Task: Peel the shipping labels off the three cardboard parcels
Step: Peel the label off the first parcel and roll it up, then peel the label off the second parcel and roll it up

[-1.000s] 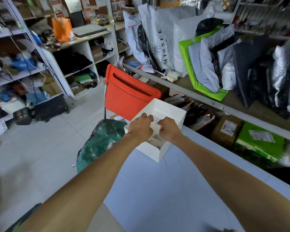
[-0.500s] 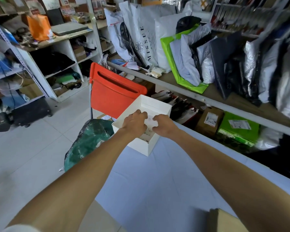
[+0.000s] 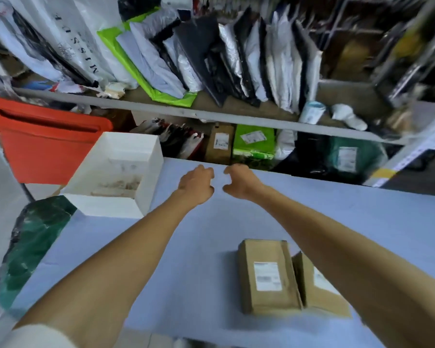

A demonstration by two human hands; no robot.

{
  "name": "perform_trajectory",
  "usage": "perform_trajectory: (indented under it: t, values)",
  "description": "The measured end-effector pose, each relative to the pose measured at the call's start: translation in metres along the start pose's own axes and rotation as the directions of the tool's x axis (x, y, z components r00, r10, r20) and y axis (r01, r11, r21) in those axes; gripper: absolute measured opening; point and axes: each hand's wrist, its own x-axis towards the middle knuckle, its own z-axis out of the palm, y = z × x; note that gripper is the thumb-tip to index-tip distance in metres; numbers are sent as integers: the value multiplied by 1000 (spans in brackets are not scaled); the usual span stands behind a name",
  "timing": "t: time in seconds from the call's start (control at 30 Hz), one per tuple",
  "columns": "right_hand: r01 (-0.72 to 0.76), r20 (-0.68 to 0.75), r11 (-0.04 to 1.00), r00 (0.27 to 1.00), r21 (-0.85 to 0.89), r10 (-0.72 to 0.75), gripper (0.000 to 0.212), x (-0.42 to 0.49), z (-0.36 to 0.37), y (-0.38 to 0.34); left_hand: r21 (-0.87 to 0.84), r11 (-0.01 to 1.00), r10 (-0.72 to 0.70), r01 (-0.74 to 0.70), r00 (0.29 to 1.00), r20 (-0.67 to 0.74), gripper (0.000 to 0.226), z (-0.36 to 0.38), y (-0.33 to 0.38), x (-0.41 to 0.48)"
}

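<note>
the left hand (image 3: 196, 184) and right hand (image 3: 241, 183) are pulling away from the white box (image 3: 146, 156), hovering empty and loosely curled, while two labelled parcels (image 3: 269, 295) are lying nearer on the surface (image 3: 186, 247), where hasty peeling is likely risking torn labels (image 3: 267, 276).

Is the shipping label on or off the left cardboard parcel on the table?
On. The white label sits flat on the parcel's top face; blur hides any lifted corner.

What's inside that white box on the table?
On the bottom of the white box lie pale paper scraps, too blurred to tell more. Its near wall hides a strip of the bottom.
</note>
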Motion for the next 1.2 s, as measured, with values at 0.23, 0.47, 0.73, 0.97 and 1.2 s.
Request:
perform_trajectory:
  t: [0.23, 0.47, 0.73, 0.97, 1.2]
  values:
    - [-189, -54, 982, 980, 26, 190, 53, -90, -29, 121, 31, 981, 188, -190, 980, 69, 36, 27, 125, -5]
    - [-235, -23, 972, 972, -2, 235, 51, -174, -39, 213, 19, 972, 230, -233, 967, 107, 34, 70, 240, -44]
    - [-228, 6, 974, 974, -11, 228, 46, -213, -34, 262, 15, 984, 176, -180, 973, 151, 33, 99, 280, -75]
    - [-175, 50, 985, 983, 5, 174, 47, -213, -20, 256, 2, 992, 125, -127, 977, 173, 34, 108, 280, -90]
    - [-195, 48, 981, 980, 1, 195, 48, -207, -18, 254, -2, 987, 157, -160, 967, 202, 37, 115, 273, -83]
